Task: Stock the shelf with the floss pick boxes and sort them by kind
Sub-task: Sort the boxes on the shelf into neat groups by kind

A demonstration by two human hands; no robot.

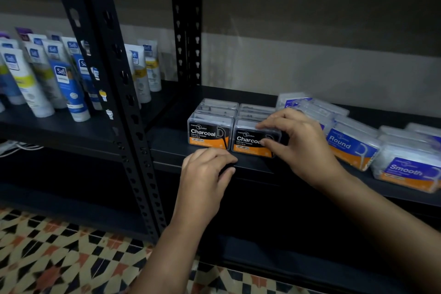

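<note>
Currently the right hand [296, 143] holds the front Charcoal box [253, 142] of the right-hand column: fingers curled over its top edge, thumb pressed against its printed face. The box stands upright on the shelf [167, 148], near the front edge, label facing outward toward the person. Its long axis runs parallel to that front edge.

A second Charcoal box [210, 135] stands just to the left, touching or nearly touching the held one, label also outward. Behind each, further clear boxes line up in two columns toward the back edge; their labels cannot be read from this angle, so their kind is probably Charcoal but not confirmed.

The left hand [205, 174] rests at the shelf's front edge, below the left Charcoal box, fingers loosely curled and gripping nothing, apart from any box.

Key relation: the held box lies directly ahead of the right hand's grip, and the unsorted stock lies to the right of that hand. A Round box [350, 148] and a Smooth box [410, 172] lean tilted along the right part of the shelf, among other blue-labelled boxes lying askew. The right hand is nearer to these.

Judgement: the Charcoal group is nearly squared up; the blue boxes remain to be sorted into Round and Smooth rows. Tubes [35, 74] stand on the neighbouring shelf to the left.
</note>
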